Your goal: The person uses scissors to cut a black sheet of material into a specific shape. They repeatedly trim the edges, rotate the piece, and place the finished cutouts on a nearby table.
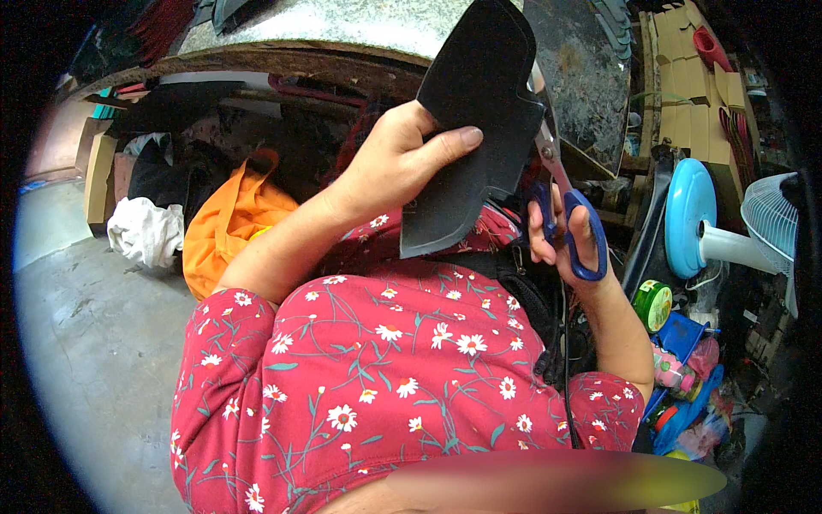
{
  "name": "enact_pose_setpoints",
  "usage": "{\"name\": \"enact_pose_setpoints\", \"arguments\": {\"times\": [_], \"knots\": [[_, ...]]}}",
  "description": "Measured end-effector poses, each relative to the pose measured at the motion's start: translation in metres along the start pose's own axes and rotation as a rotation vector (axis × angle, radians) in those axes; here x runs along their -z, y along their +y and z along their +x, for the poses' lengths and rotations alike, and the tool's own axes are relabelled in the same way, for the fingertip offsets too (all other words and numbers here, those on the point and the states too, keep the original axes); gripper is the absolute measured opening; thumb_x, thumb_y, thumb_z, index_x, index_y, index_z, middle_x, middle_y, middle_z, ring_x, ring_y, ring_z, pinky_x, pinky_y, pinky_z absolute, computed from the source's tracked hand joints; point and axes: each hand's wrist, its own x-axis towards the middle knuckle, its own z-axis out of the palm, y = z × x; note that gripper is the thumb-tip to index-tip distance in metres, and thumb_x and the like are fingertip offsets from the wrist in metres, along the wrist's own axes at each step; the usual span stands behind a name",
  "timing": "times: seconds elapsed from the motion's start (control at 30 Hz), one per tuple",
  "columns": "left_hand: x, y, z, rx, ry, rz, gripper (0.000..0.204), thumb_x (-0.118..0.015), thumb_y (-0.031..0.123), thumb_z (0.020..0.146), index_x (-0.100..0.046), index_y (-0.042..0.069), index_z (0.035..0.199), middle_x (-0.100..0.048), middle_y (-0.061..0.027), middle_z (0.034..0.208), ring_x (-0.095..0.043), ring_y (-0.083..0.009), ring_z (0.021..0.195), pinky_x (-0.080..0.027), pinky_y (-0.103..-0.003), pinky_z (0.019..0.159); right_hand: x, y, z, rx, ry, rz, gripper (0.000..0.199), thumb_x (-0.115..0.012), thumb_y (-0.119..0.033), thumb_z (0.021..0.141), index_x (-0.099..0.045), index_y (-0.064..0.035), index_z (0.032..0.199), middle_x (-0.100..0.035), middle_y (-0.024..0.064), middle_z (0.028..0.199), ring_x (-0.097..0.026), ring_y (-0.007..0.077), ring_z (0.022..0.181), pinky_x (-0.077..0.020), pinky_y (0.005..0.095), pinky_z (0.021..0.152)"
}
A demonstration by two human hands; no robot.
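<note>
My left hand (407, 158) grips a flat black cut-out piece (479, 94), its thumb lying on the face toward me. The piece looks like stiff sheet material with a curved outline and a notch on its right side. In my right hand (572, 236) is a pair of scissors (591, 236) with dark blue handles, fingers and thumb through the loops. The blades point up along the right edge of the black piece and are partly hidden behind it. Whether they touch the edge I cannot tell.
Ahead stands a worktable (334, 32) with a worn pale top. An orange bag (227, 218) and a white cloth (145, 231) lie on the floor at left. To the right are a fan with a blue base (689, 218), a green round container (652, 306) and stacked cardboard (685, 77).
</note>
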Motion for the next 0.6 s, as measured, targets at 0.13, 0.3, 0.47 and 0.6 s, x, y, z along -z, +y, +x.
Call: {"name": "enact_pose_setpoints", "arguments": {"times": [0.13,0.3,0.47,0.6], "knots": [[0.014,0.008,0.002,0.085,0.036,-0.02,0.025,-0.059,0.016,0.091,-0.061,0.0,0.11,-0.066,-0.0029,0.094,-0.059,-0.007,0.082,-0.049,-0.024,0.073,0.011,-0.003,0.0,-0.144,-0.017,-0.171,0.066,-0.054,-0.068,0.079,-0.053,-0.0024,0.084,-0.046,-0.0009,0.053,-0.042,0.0068,0.042,-0.0347,0.0208,0.042],[0.035,0.023,0.009,0.173,-0.015,0.087,0.031,-0.066,0.024,0.085,-0.062,-0.002,0.103,-0.065,-0.0032,0.084,-0.059,-0.0063,0.071,-0.048,-0.022,0.063,0.024,-0.012,-0.004,-0.042,-0.03,-0.155,0.072,-0.055,-0.072,0.076,-0.053,-0.0018,0.089,-0.049,-0.0007,0.056,-0.046,0.008,0.046,-0.036,0.0209,0.047],[0.052,0.021,0.012,0.291,-0.225,0.164,0.035,-0.068,0.027,0.083,-0.063,-0.001,0.103,-0.065,-0.0021,0.083,-0.058,-0.0063,0.072,-0.048,-0.022,0.064,0.03,-0.026,-0.007,-0.082,-0.156,-0.244,0.062,-0.068,-0.06,0.074,-0.055,-0.0009,0.087,-0.052,0.0016,0.058,-0.051,0.0086,0.049,-0.0371,0.0203,0.045],[0.065,0.01,0.021,0.036,-0.012,0.168,0.046,-0.058,0.035,0.09,-0.058,-0.002,0.117,-0.063,-0.005,0.105,-0.057,-0.011,0.094,-0.043,-0.025,0.087,0.025,-0.024,-0.003,-0.1,-0.115,-0.194,0.057,-0.067,-0.056,0.078,-0.055,-0.0006,0.085,-0.051,0.0014,0.056,-0.05,0.0091,0.044,-0.037,0.021,0.042]]}}
